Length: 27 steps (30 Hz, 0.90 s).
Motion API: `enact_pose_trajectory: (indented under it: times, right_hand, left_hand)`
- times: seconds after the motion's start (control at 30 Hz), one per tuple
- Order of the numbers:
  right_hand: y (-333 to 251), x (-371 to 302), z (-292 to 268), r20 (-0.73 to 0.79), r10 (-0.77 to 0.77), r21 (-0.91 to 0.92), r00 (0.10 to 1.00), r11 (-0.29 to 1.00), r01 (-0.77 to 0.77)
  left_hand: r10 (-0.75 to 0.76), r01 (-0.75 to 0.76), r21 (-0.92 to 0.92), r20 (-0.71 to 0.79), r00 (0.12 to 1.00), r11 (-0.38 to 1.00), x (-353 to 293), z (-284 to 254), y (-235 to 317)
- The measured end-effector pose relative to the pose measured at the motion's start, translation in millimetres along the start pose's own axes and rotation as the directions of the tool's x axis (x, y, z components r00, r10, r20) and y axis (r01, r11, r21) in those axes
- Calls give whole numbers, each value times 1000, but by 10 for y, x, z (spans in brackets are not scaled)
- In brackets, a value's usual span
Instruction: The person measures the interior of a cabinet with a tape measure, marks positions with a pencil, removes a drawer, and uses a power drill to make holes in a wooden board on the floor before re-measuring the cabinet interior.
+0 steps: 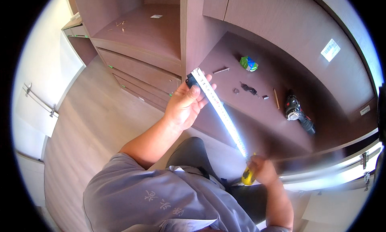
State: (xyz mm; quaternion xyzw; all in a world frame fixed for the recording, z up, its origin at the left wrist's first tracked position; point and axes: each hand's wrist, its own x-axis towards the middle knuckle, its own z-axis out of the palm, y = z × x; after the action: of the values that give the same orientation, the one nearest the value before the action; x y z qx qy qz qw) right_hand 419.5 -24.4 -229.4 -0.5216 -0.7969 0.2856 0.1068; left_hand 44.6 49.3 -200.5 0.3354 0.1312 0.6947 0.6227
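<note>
Plainly, everything here turns on the pulled-out tape blade (222, 114), stretched slantwise between the person's two hands, so I place the rest by it. At its upper-left end, the left hand (185, 108) grasps a small black block (190, 80), thumb across the front and fingers behind; the blade's free tip lies at that block's upper edge, though from where I stand I cannot tell whether it hooks over. At its lower-right end, the right hand (265, 170) looks clenched around the yellow tape case (247, 177), too blurred to make out each finger. The blade's long axis runs from the block down and rightward to the case; the left hand is the nearer to the block, the right well apart from it. Off to the blade's right, a black drill (295, 110) lies on the cabinet floor (261, 81), touched by neither hand.
</note>
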Motion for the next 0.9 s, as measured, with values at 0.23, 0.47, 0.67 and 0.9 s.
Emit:
enact_pose_trajectory:
  times: [0.23, 0.47, 0.67, 0.9]
  right_hand:
    - [-2, -11, 17, -13, 5, -7, 1000, 1000, -5]
    - [-31, -11, 0, -16, 15, -15, 1000, 1000, -15]
    - [-55, -10, 7, -12, 4, -21, 1000, 1000, -4]
    - [-72, 2, -1, 5, 7, -38, 1000, 999, -6]
  left_hand:
    - [12, -12, -32, -25, 1000, 999, -7, 17, 16]
    - [1, -2, -48, -10, 1000, 999, -19, -43, 12]
    - [12, -9, -112, 24, 1000, 994, -14, -78, -13]
    - [26, -22, -122, 38, 999, 992, -21, -84, -16]
